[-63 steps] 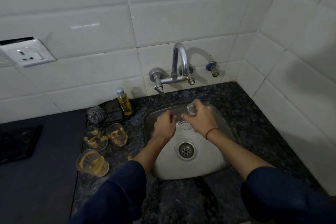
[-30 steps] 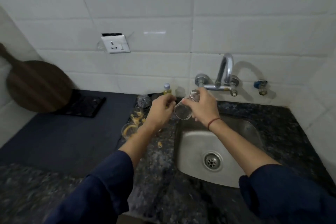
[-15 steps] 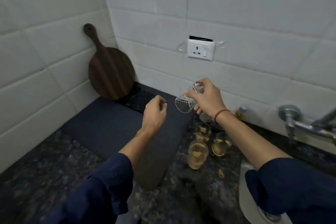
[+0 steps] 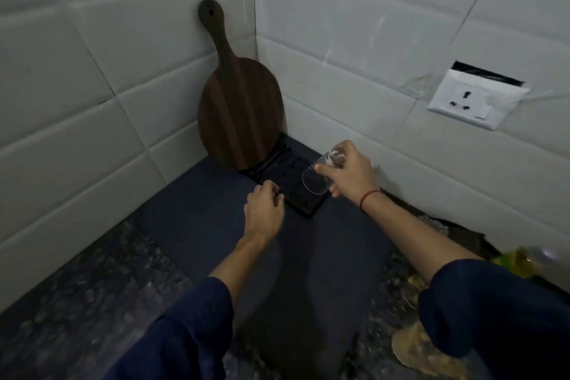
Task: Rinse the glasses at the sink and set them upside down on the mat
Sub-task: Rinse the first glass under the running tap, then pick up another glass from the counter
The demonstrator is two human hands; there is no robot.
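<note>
My right hand [image 4: 350,174] grips a clear glass [image 4: 317,176] by its base, tilted with the mouth facing down and left. The glass hangs just above a small black textured mat [image 4: 290,182] that lies on a larger dark blue mat [image 4: 308,256] in the counter's corner. My left hand [image 4: 263,210] hovers with curled fingers and nothing in it, by the black mat's near left edge. A dirty glass with yellowish residue [image 4: 413,348] shows at the lower right, partly hidden by my right sleeve.
A dark wooden paddle board [image 4: 237,108] leans upright in the tiled corner behind the black mat. A white wall socket [image 4: 472,99] is on the right wall. Speckled granite counter [image 4: 77,302] surrounds the blue mat. A blurred yellow bottle [image 4: 524,259] sits at the right edge.
I have turned left from the sink to the corner. My right hand carried the glass from under the tap to above the black mat and lowered it. My left hand moved alongside, holding nothing.
</note>
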